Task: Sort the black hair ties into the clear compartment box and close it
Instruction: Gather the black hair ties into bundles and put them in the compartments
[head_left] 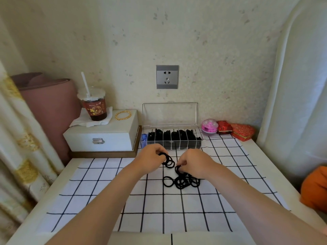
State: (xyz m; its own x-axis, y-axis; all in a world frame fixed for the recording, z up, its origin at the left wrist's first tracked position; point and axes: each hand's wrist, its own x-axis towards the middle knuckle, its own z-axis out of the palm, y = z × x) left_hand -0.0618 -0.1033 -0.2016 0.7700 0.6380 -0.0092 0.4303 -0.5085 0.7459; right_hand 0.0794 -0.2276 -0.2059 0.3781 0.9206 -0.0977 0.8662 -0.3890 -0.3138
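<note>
Glossy plastic, matt cloth.
Clear, shiny plastic box (169, 114) at centre; matt black hair ties (181, 183) below it on smooth checked cloth (99, 190); metal latch (97, 140) at left.

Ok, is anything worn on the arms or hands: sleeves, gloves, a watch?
No. The left hand and right hand are ungloved, with no ring, watch or bracelet visible; no sleeve shows on either arm down to the picture's lower edge.

The box (171, 138) is set behind the ties (182, 181) on the cloth (88, 191); a case (102, 137) lies left of it; trinkets (228, 129) right.
</note>
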